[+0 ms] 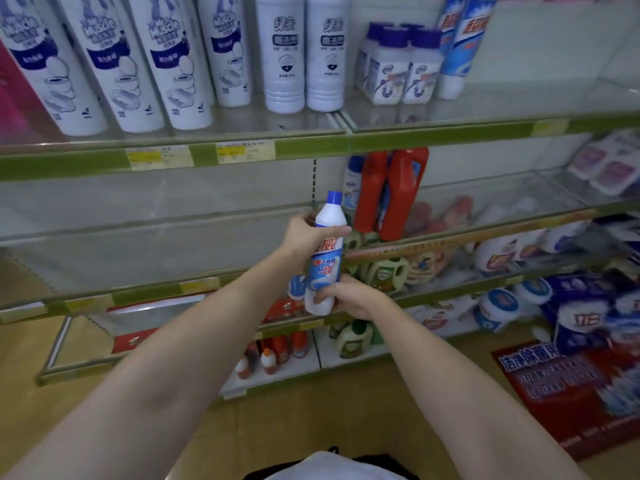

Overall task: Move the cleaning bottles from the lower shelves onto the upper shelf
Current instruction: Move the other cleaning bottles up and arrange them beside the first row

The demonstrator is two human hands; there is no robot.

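A white cleaning bottle (pixel 327 252) with a blue cap and blue-red label stands upright in the air in front of the middle shelves. My left hand (pixel 308 233) grips its shoulder just below the neck. My right hand (pixel 346 296) grips its base from the right. The upper shelf (pixel 485 131) carries matching blue-white bottles (pixel 460 46) at its right and has bare glass further right. Another small blue-labelled bottle (pixel 297 287) peeks out behind the held one on a lower shelf.
The upper shelf also holds tall white toilet-cleaner bottles (pixel 114 67), two white bottles (pixel 304 53) and squat jars (pixel 398 71). Red detergent jugs (pixel 391 192) stand on the shelf below. Lower right shelves are crowded with packs and bottles (pixel 502 306). A red poster (pixel 571 386) lies on the floor.
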